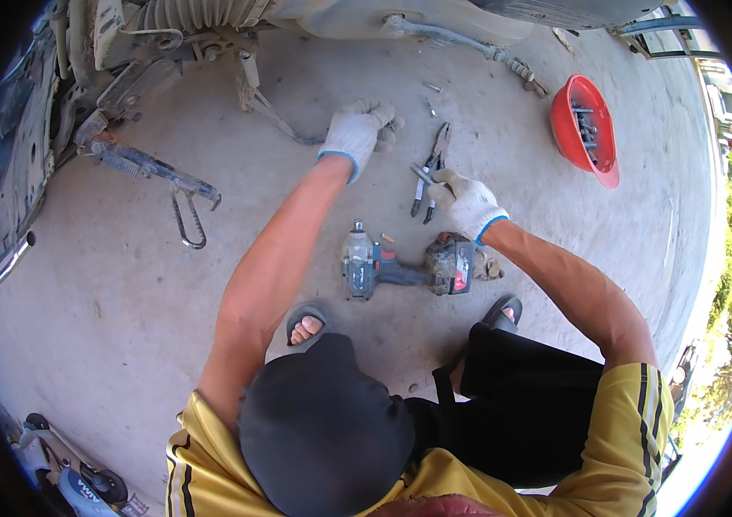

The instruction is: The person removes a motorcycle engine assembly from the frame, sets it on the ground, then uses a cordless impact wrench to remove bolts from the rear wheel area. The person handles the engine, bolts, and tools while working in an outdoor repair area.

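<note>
Both hands wear white knit gloves with blue cuffs. My left hand point(355, 138) reaches forward over the concrete floor, its greyed fingers curled in; whatever they hold is hidden. Between the thumb and fingers of my right hand point(467, 202) is a short grey metal rod point(422, 174), over the pliers. Those pliers point(439, 151) lie on the floor, jaws pointing away from me, handles partly dark and partly white. Nearer to me rests a dusty cordless impact wrench point(359, 267) on its side, its battery point(450, 269) below my right wrist.
A red hard hat point(559, 129) lies upturned at the right, with several bolts point(588, 133) inside. Two small bolts point(433, 87) lie beyond the pliers. Dirty vehicle parts point(137, 82) and a kickstand point(155, 168) stand at the left. My sandalled feet point(305, 327) are close by the wrench.
</note>
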Action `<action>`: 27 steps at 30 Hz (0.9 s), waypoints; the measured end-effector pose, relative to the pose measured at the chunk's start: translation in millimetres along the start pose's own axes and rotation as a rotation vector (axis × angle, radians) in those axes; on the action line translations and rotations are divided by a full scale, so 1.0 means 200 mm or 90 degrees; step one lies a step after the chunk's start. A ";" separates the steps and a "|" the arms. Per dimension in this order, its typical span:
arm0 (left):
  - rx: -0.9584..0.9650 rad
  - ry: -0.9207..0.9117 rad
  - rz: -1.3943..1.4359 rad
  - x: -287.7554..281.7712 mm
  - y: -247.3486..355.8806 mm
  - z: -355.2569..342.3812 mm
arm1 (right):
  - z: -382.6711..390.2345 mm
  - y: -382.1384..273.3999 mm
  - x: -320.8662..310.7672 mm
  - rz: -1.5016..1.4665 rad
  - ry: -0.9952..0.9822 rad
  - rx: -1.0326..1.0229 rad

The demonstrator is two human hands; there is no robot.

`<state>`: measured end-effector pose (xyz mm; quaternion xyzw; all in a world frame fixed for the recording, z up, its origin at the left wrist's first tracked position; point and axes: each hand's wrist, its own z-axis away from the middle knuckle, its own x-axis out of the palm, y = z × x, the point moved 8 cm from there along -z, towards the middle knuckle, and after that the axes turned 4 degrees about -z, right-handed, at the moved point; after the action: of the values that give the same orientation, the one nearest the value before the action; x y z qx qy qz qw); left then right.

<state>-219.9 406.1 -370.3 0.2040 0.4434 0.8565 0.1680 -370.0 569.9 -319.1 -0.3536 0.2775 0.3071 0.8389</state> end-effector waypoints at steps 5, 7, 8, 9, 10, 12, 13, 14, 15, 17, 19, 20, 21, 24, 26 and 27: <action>0.346 0.022 -0.544 0.12 0.15 -0.10 | -0.01 -0.09 -0.18 0.135 0.111 -0.047; 0.359 0.026 -0.565 0.19 0.16 -0.12 | -0.03 -0.04 -0.28 0.138 0.149 -0.056; 0.364 0.022 -0.573 0.25 0.16 -0.13 | -0.02 -0.01 -0.34 0.114 0.136 -0.034; 0.337 0.024 -0.587 0.23 0.12 -0.16 | -0.02 -0.04 -0.38 0.085 0.120 -0.025; 0.311 0.026 -0.601 0.20 0.08 -0.21 | -0.02 -0.06 -0.42 0.056 0.105 -0.016; 0.297 0.022 -0.629 0.25 0.05 -0.24 | 0.02 -0.05 -0.49 0.111 0.100 -0.029; 0.306 0.024 -0.646 0.28 0.04 -0.25 | 0.05 -0.04 -0.53 0.137 0.076 -0.012; 0.317 0.027 -0.660 0.30 0.04 -0.26 | 0.08 -0.05 -0.55 0.166 0.051 0.006; 0.344 0.025 -0.668 0.33 0.04 -0.28 | 0.10 -0.04 -0.57 0.176 0.034 0.009; 0.397 0.033 -0.680 0.37 0.09 -0.32 | 0.14 -0.05 -0.61 0.202 0.001 0.011; 0.346 0.012 -0.747 0.41 0.11 -0.39 | 0.16 -0.09 -0.64 0.262 -0.045 0.033; 0.315 -0.002 -0.788 0.41 0.09 -0.41 | 0.16 -0.10 -0.62 0.282 -0.069 0.042; 0.301 -0.009 -0.788 0.40 0.09 -0.41 | 0.15 -0.11 -0.62 0.286 -0.063 0.037; 0.280 -0.012 -0.795 0.31 0.05 -0.39 | 0.07 -0.24 -0.60 0.290 -0.026 -0.012; 0.340 0.014 -0.766 0.30 0.10 -0.27 | 0.04 -0.23 -0.58 0.287 -0.026 -0.068; 0.340 0.077 -0.681 0.29 0.17 -0.18 | 0.04 -0.21 -0.59 0.259 -0.023 -0.077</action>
<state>-291.7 389.8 -350.0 -0.0614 0.6931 0.5224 0.4929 -415.1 514.4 -215.5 -0.3344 0.3094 0.4922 0.7417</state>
